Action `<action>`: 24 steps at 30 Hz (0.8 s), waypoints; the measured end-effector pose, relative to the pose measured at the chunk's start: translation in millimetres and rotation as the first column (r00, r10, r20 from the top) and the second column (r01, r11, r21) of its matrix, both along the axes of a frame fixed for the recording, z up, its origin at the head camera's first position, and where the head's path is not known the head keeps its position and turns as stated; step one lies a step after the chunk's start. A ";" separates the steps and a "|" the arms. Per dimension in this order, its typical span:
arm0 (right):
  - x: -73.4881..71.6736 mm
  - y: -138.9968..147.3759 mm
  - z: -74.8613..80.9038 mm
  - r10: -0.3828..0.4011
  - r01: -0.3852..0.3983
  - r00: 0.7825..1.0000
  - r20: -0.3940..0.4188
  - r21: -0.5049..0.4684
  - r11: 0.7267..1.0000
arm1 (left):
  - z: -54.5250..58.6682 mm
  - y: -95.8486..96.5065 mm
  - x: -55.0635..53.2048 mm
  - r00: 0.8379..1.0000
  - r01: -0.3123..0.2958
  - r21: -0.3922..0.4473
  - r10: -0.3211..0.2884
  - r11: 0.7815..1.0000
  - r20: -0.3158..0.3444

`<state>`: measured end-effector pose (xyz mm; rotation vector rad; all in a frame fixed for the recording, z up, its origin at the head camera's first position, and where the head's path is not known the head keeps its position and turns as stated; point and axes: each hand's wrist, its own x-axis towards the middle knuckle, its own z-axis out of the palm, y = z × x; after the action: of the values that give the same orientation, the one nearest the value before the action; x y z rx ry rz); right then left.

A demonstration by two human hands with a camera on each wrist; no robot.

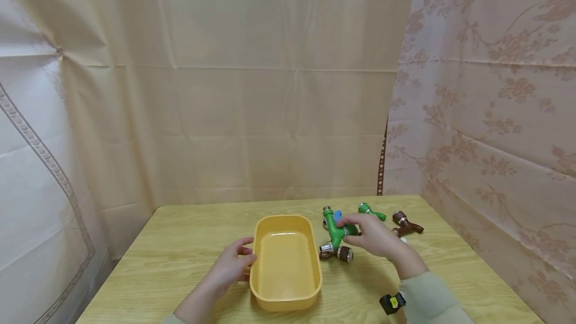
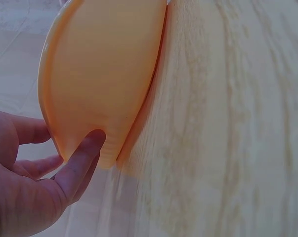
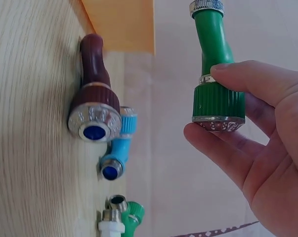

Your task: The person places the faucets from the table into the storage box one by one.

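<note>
In the head view my right hand (image 1: 372,235) grips a green faucet (image 1: 335,231) by its ribbed knob. The right wrist view shows thumb and fingers round that green knob (image 3: 219,101), with the spout end pointing up in this view. Below the held faucet, a brown faucet (image 1: 345,253) lies on the table, partly overlapped by it. My left hand (image 1: 230,266) is at the left side of a yellow plastic tub (image 1: 286,305). Its fingertips (image 2: 96,138) rest against the tub's outer wall (image 2: 102,69), the fingers fairly straight.
A blue faucet (image 1: 338,215) lies behind the held one. Further right are another green faucet (image 1: 371,211) and another brown faucet (image 1: 407,225); a white threaded end (image 3: 110,227) shows beside green. The wooden table (image 1: 189,244) meets curtains at its back and right.
</note>
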<state>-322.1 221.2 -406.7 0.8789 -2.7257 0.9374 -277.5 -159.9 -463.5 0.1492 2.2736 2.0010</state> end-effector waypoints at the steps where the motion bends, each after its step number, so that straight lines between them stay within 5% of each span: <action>1: -1.3 -1.8 -0.7 0.010 -0.010 1.000 0.001 -0.005 1.000 | 0.1 0.2 0.1 1.000 0.001 0.000 -0.001 1.000 0.002; 24: -20.8 -67.8 -4.6 0.087 -0.087 0.996 0.002 0.073 0.993 | -1.9 -3.6 -2.5 1.000 0.026 -0.014 -0.026 1.000 0.007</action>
<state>-342.9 153.4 -411.3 1.0191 -2.7568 0.8560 -280.1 -163.5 -465.4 0.1696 2.2698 1.9690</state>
